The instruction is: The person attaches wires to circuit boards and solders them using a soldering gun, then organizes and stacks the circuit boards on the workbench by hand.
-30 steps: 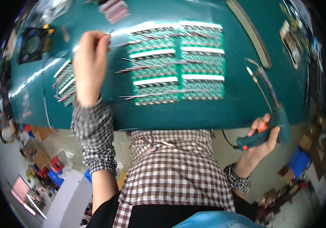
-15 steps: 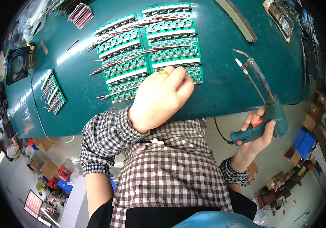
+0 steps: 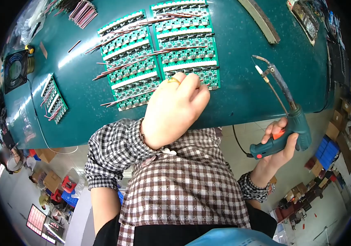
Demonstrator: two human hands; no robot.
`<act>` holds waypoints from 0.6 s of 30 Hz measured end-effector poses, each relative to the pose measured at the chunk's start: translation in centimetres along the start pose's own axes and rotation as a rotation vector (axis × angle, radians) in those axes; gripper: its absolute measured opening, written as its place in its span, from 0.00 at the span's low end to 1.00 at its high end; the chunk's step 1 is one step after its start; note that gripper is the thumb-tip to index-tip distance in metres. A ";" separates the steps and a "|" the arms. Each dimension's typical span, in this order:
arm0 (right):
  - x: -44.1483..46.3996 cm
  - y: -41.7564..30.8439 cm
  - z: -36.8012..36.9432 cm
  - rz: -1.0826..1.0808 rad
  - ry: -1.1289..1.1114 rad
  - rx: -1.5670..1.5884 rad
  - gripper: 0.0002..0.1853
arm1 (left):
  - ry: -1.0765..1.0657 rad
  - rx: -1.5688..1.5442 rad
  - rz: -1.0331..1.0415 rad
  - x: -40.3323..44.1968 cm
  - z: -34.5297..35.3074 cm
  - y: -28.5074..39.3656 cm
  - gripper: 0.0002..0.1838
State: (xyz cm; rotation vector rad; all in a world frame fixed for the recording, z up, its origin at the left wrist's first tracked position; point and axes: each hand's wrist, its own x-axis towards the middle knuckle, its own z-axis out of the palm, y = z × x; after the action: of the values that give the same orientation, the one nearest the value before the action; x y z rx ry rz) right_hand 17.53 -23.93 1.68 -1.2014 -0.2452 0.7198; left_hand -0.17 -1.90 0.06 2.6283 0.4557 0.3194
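Observation:
My left hand (image 3: 174, 108), a ring on one finger, is closed over the near end of the right column of green circuit boards (image 3: 188, 59). Its fingertips point down and are hidden, so what they pinch cannot be made out. Beside it, the left column of circuit boards (image 3: 132, 67) has red and black wires (image 3: 126, 64) lying across it. My right hand (image 3: 280, 141) is wrapped round the green handle of a soldering gun (image 3: 298, 127), a finger by its orange trigger. The gun's bent tip and thin feed tube point up and away, apart from the boards.
A smaller circuit board panel (image 3: 54, 98) with wires lies to the left, near a black fan (image 3: 16, 70). Wire bundles (image 3: 83, 14) sit at the back left. A long bar (image 3: 261, 22) and a metal tray (image 3: 304, 18) lie at the back right. A cord hangs from the gun.
The boards appear slightly further left and up in the view. My left hand stays over the same board with a small shift, and the soldering gun is held almost still.

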 end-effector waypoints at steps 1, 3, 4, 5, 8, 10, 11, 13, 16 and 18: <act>0.0 0.0 0.0 0.004 0.000 0.003 0.27 | 0.044 -0.063 -0.022 0.0 0.2 -0.2 0.12; -0.1 -0.2 -0.3 0.000 -0.005 -0.020 0.27 | 0.133 -0.191 -0.066 0.0 0.7 -0.5 0.10; -0.1 -0.3 -0.3 -0.001 -0.008 -0.033 0.26 | 0.168 -0.222 -0.105 0.2 0.6 -0.4 0.09; -0.2 -0.4 -0.3 0.001 -0.003 -0.036 0.27 | 0.202 -0.253 -0.144 0.6 0.4 -0.1 0.08; -0.6 -0.7 -0.2 0.005 0.005 -0.057 0.28 | 0.216 -0.268 -0.224 1.4 0.8 0.3 0.04; -0.8 -0.9 -0.1 0.001 0.004 -0.084 0.29 | 0.173 -0.221 -0.286 1.8 1.3 0.5 0.04; -0.9 -1.0 -0.2 0.006 0.005 -0.097 0.30 | 0.180 -0.222 -0.293 2.0 1.4 0.6 0.05; -1.1 -1.1 -0.4 0.018 0.008 -0.120 0.31 | 0.191 -0.222 -0.307 2.2 1.4 0.8 0.05; -1.3 -1.2 -0.8 0.042 0.013 -0.144 0.32 | 0.163 -0.271 -0.366 2.4 1.4 0.9 0.05; -1.4 -1.2 -0.7 0.053 -0.043 -0.142 0.28 | 0.180 -0.274 -0.353 2.4 1.5 0.7 0.05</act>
State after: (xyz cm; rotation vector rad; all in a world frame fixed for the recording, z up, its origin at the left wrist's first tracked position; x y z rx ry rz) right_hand 17.35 -25.53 2.81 -1.3317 -0.3051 0.7860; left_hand 2.67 -2.20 -0.60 2.2123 0.8564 0.4662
